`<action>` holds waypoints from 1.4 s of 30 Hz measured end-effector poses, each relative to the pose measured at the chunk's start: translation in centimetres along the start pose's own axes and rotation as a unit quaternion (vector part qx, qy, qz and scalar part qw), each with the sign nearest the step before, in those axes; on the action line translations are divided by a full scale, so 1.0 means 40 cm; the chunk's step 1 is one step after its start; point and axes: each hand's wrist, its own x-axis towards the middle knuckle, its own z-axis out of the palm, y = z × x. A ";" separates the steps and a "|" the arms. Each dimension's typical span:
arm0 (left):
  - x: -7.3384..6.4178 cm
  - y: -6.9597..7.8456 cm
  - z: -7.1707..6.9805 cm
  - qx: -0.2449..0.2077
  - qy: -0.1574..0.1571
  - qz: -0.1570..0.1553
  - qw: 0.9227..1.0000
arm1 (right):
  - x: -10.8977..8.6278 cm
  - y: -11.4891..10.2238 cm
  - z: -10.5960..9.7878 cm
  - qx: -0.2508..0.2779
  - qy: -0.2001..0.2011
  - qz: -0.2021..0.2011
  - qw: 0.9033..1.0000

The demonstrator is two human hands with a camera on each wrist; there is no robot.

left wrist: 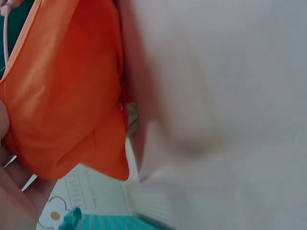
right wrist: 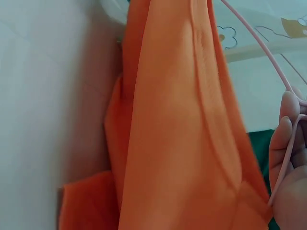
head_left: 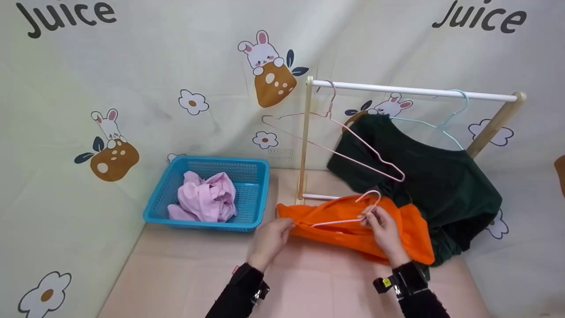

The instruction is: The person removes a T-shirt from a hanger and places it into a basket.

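An orange garment (head_left: 348, 239) is held up over the table in front of the rack. My left hand (head_left: 270, 240) pinches its left edge between thumb and fingers; in the left wrist view the cloth (left wrist: 72, 105) hangs from that hand. A pink hanger (head_left: 337, 222) lies partly inside the garment's neck opening, its hook pointing up. My right hand (head_left: 385, 229) grips this hanger just below the hook, and the right wrist view shows fingers (right wrist: 283, 132) bent around its pink wire. The hanger's lower part is hidden by the orange cloth.
Behind stands a rack with a white rail (head_left: 410, 91). An unloaded pink hanger (head_left: 366, 143) hangs there, beside a dark green garment (head_left: 423, 176) on a light blue hanger (head_left: 446, 126). Left, a blue basket (head_left: 152, 216) contains a pink garment (head_left: 205, 196).
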 end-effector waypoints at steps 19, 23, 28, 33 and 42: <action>0.012 -0.020 -0.045 -0.091 0.086 -0.123 0.985 | -0.009 -0.042 -0.046 0.051 0.048 0.008 0.998; 0.004 -0.021 -0.039 -0.076 0.070 -0.115 0.988 | -0.008 -0.045 -0.037 0.087 0.060 0.006 0.994; -0.005 -0.016 -0.034 -0.063 0.041 -0.084 0.994 | 0.007 -0.046 -0.019 0.142 0.036 -0.040 0.988; -0.009 -0.010 -0.027 -0.064 0.015 -0.073 0.995 | 0.026 -0.052 0.001 0.170 -0.014 -0.077 0.982; -0.023 -0.016 -0.003 -0.036 0.011 -0.041 0.998 | 0.072 -0.099 0.043 0.175 -0.050 -0.145 0.973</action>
